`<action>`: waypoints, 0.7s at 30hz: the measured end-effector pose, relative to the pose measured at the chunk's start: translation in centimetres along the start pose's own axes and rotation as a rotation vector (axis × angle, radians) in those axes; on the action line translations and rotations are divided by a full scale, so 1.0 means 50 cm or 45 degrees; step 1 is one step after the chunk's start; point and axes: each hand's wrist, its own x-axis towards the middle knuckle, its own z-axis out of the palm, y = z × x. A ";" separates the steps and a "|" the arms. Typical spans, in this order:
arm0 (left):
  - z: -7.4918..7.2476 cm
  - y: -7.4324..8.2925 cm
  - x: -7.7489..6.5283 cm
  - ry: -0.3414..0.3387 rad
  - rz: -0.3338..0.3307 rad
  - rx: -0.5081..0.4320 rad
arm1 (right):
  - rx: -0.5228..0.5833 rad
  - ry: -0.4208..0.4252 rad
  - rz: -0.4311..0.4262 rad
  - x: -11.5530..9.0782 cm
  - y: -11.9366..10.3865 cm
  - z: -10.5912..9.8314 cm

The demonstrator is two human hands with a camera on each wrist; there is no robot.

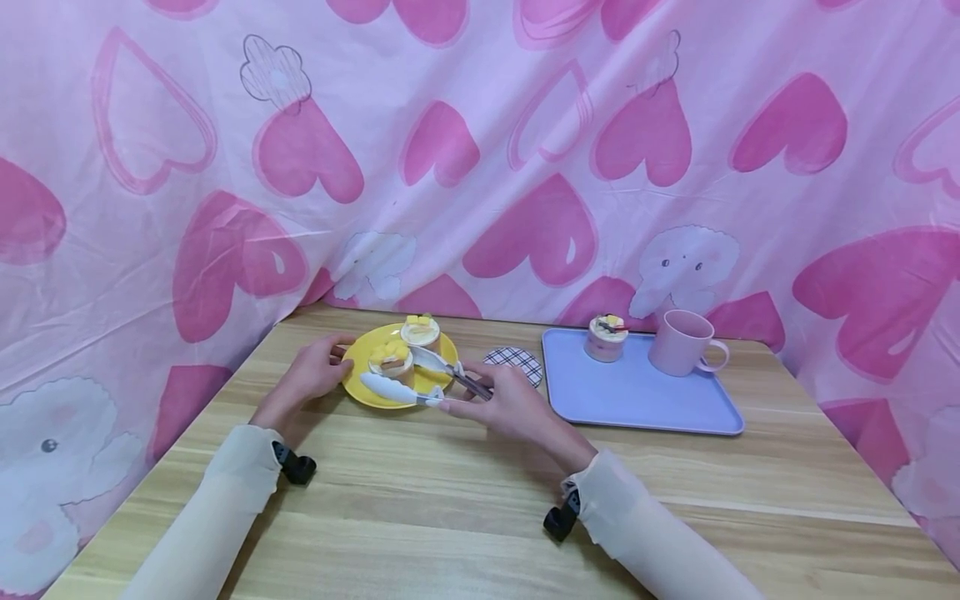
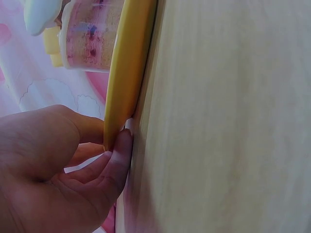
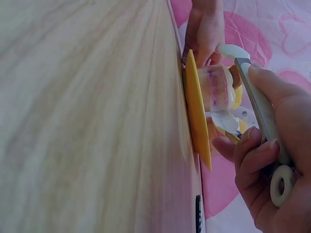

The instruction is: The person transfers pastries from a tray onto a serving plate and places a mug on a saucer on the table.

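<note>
Yellow and round, the plate rests on the wooden table with two small cakes on it. Its front cake has yellow pieces on top; the rear cake stands just behind, toward the plate's back edge. On the plate's left side, the left hand pinches the rim, thumb above and fingers beneath. At the plate's right, the right hand grips the tongs, whose white tips reach over the plate, spread with the front cake between them; whether both tips touch it, I cannot tell. Just right of the plate, partly behind the right hand, lies a checked coaster. Farther right of the plate is a blue tray, bearing a third cake and a pink mug. Beyond the plate hangs a pink cloth printed with hearts.
</note>
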 end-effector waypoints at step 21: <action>0.001 0.000 -0.004 0.029 0.036 0.002 | 0.067 -0.160 -0.014 -0.063 0.063 -0.055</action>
